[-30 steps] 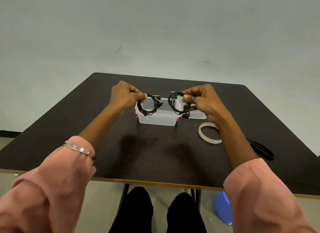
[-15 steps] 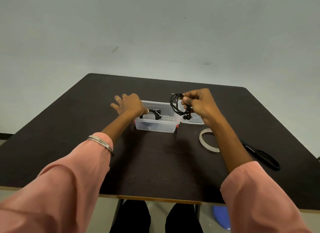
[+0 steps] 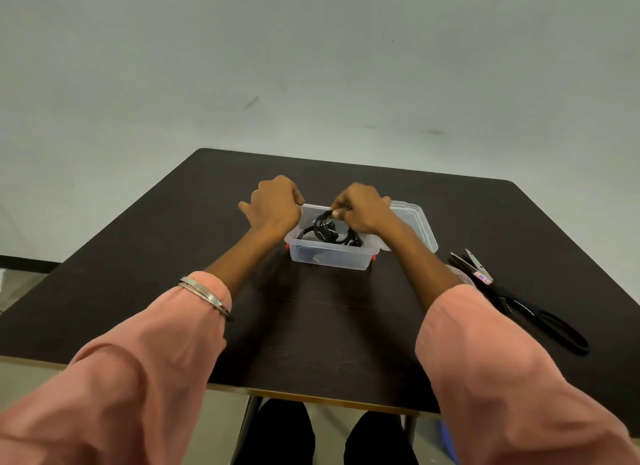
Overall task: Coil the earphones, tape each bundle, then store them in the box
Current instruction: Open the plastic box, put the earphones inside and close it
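A small clear plastic box with red clips stands on the dark table. Black coiled earphones lie inside it. My right hand is over the box, fingers pinched on a black earphone bundle that hangs down into the box. My left hand rests on the box's left rim, fingers curled on the edge. Where one bundle ends and the other begins is hard to tell.
The box's clear lid lies behind and to the right of the box. Black scissors lie at the right of the table. The tape roll is mostly hidden behind my right forearm.
My left hand dropped its bundle into the box and moved to the rim. My right hand carried its bundle leftwards and down into the box. The view moved closer.
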Motion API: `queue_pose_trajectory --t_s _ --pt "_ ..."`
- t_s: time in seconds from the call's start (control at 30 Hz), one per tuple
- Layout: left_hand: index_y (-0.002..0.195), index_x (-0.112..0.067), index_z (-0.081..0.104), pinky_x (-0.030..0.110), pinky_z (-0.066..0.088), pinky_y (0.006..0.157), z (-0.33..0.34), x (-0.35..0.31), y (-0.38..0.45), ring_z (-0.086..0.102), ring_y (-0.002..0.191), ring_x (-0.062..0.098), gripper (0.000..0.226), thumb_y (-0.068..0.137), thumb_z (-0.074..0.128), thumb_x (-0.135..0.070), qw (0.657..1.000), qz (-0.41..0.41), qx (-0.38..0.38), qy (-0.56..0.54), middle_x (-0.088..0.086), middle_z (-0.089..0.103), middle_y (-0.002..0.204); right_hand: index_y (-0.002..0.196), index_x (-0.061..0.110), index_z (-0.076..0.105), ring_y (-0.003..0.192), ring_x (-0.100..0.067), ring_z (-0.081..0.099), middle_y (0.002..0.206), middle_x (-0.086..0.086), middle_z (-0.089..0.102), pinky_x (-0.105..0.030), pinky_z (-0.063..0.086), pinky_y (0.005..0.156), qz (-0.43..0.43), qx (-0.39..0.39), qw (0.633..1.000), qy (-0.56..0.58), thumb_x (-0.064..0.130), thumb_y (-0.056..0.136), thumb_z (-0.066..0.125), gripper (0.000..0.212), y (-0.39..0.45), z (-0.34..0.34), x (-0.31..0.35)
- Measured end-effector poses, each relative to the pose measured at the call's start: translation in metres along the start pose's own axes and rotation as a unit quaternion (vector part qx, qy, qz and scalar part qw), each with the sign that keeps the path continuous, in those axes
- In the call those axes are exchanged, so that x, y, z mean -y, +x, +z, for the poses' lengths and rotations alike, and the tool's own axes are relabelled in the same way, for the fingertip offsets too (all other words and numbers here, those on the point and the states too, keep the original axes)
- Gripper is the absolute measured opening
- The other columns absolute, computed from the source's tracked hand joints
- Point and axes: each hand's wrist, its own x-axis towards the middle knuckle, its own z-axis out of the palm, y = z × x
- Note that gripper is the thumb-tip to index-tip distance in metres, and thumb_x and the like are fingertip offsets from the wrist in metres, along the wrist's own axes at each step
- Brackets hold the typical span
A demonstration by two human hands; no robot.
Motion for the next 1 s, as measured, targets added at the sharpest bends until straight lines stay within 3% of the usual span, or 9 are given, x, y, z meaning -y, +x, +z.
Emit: queue_pose_trajectory --t_s 0.13,0.4,0.57,0.67,0.73,0.8,0.9,1.0 --pt "0.085 -0.02 0.073 0.053 0.034 0.1 -0.007 0.003 -0.001 0.061 0.102 0.026 0.012 0.083 0.07 -0.009 1.0 -0.007 0.015 -0.009 0.004 0.07 0.1 0.105 0.019 0.071 0.126 -0.03 0.03 0.131 -0.009 0.043 -0.051 0.028 0.101 0.003 -0.023 0.991 -0.13 0.027 0.087 0.066 0.02 -0.001 0.017 0.001" --pt "0.079 -0.019 0.072 0.057 0.031 0.104 -0.003 0.003 -0.002 0.061 0.099 0.025 0.012 0.086 0.068 -0.011 1.0 -0.022 0.013 -0.01 0.005 0.07 0.096 0.1 0.016 0.068 0.131 -0.034 0.028 0.136 -0.013 0.043 -0.054 0.027 0.104 0.049 -0.061 0.979 -0.188 0.031 0.078 0.076 0.028 -0.006 0.015 -0.008" --pt "0.082 -0.018 0.074 0.055 0.028 0.104 0.0 -0.001 0.0 0.061 0.099 0.027 0.009 0.087 0.068 -0.012 0.999 -0.041 0.01 0.012 0.005 0.069 0.098 0.099 0.013 0.072 0.125 -0.032 0.032 0.126 -0.012 0.051 -0.049 0.034 0.097 0.098 -0.039 0.993 -0.06 0.041 0.073 0.078 0.039 -0.01 0.006 -0.015" --pt "0.089 -0.018 0.074 0.054 0.026 0.104 -0.001 -0.006 0.0 0.06 0.099 0.027 0.011 0.088 0.066 -0.012 0.999 -0.047 0.005 0.023 0.005 0.069 0.099 0.09 0.02 0.077 0.119 -0.029 0.037 0.11 -0.004 0.065 -0.039 0.036 0.087 0.112 -0.043 0.99 0.068 0.039 0.073 0.078 0.026 -0.006 -0.004 -0.026" --pt "0.091 -0.019 0.075 0.052 0.028 0.103 -0.003 -0.01 0.001 0.061 0.1 0.027 0.012 0.088 0.064 -0.013 0.999 -0.025 -0.009 0.017 0.004 0.07 0.1 0.067 0.029 0.075 0.118 -0.03 0.046 0.095 0.002 0.071 -0.046 0.04 0.096 0.115 -0.066 0.974 0.184 0.033 0.071 0.081 0.008 -0.007 -0.012 -0.036" --pt "0.093 -0.019 0.075 0.049 0.034 0.1 -0.001 -0.017 0.003 0.062 0.1 0.025 0.014 0.088 0.062 -0.015 0.999 0.024 -0.012 -0.017 0.001 0.072 0.102 0.054 0.03 0.07 0.112 -0.028 0.055 0.086 0.005 0.073 -0.055 0.043 0.097 0.151 -0.111 0.952 0.244 0.027 0.071 0.082 0.022 -0.009 -0.023 -0.052" --pt "0.092 -0.017 0.075 0.049 0.046 0.097 0.009 -0.036 0.012 0.065 0.098 0.021 0.017 0.091 0.058 -0.016 0.991 0.099 0.012 -0.085 0.0 0.073 0.102 0.074 0.018 0.075 0.097 -0.023 0.063 0.091 -0.002 0.073 -0.049 0.047 0.093 0.215 -0.182 0.933 0.226 0.021 0.082 0.074 0.008 -0.014 -0.035 -0.084" --pt "0.088 -0.01 0.072 0.046 0.049 0.096 0.03 -0.062 0.024 0.066 0.099 0.021 0.022 0.095 0.052 -0.017 0.981 0.138 0.079 -0.109 0.003 0.071 0.111 0.086 0.007 0.07 0.088 -0.025 0.065 0.09 -0.008 0.069 -0.044 0.051 0.088 0.273 -0.208 0.922 0.181 0.023 0.086 0.068 0.016 -0.02 -0.033 -0.118"
